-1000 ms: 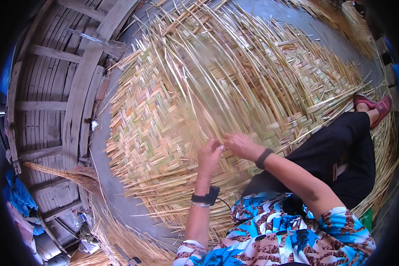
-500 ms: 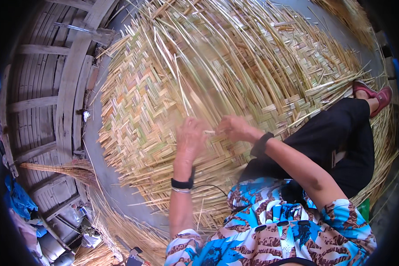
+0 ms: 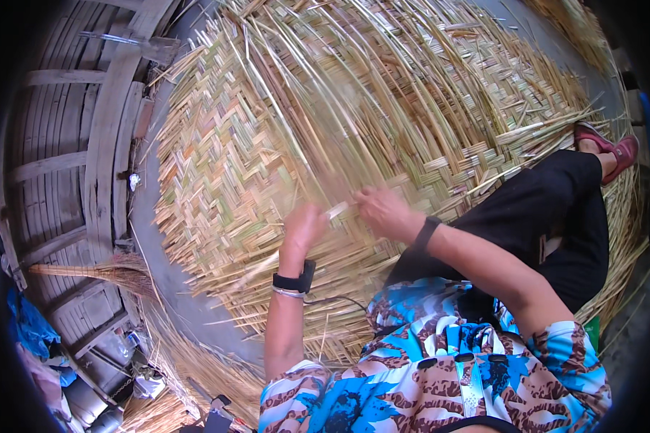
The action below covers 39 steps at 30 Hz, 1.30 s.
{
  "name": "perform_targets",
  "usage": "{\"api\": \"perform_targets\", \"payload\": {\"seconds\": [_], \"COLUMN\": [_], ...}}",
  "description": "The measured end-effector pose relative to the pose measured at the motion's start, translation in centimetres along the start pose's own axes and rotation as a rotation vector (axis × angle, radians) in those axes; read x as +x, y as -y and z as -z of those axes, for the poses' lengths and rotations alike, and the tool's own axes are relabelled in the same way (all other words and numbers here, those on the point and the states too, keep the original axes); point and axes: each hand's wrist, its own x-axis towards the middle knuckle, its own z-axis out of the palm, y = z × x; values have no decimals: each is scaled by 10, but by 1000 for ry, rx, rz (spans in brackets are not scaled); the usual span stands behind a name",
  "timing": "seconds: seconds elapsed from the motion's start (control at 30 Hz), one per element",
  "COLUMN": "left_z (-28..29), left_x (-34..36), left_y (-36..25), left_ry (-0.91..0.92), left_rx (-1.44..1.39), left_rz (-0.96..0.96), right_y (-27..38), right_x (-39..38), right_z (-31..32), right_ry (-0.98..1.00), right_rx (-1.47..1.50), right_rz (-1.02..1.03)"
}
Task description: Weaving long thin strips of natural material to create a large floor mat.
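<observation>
Over the lower middle of a woven reed mat (image 3: 231, 155) my two hands are close together. A short length of pale reed strip (image 3: 337, 210) shows between them. My left hand (image 3: 305, 225) is closed at one end of that strip, its fingers somewhat blurred. At the other end my right hand (image 3: 386, 213) pinches with fingers bent, palm down. Just beyond the hands many long loose reed strips (image 3: 339, 108) run away from me across the mat, partly smeared by motion. The weave under my hands is a zigzag pattern of flat strips.
A wooden slatted frame (image 3: 108, 144) stands along the left. A straw broom (image 3: 115, 273) lies beside it, above more loose reeds (image 3: 202, 361). My crossed legs in black trousers (image 3: 527, 209) and red shoes (image 3: 621, 155) rest on the mat's right side.
My left hand has shifted slightly down, and my right hand slightly left. The view has turned a little, and the strip between the hands shows more clearly.
</observation>
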Motion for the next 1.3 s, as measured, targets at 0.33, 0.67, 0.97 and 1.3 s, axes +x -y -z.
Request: {"api": "perform_targets", "payload": {"seconds": [0.33,0.67,0.97,1.3], "left_z": [45,10,3,6], "left_x": [-60,0,38,-14], "left_y": [-23,14,35,38], "left_ry": [-199,-455,-213,-399], "left_rx": [-55,-358,-1043,-530], "left_rz": [30,69,115,-81], "right_y": [25,33,28,12], "right_x": [53,41,38,31], "right_z": [-18,-20,-23,-27], "right_ry": [-220,-378,-321,-468], "right_rx": [292,553,799,451], "right_rz": [215,-230,-408,11]}}
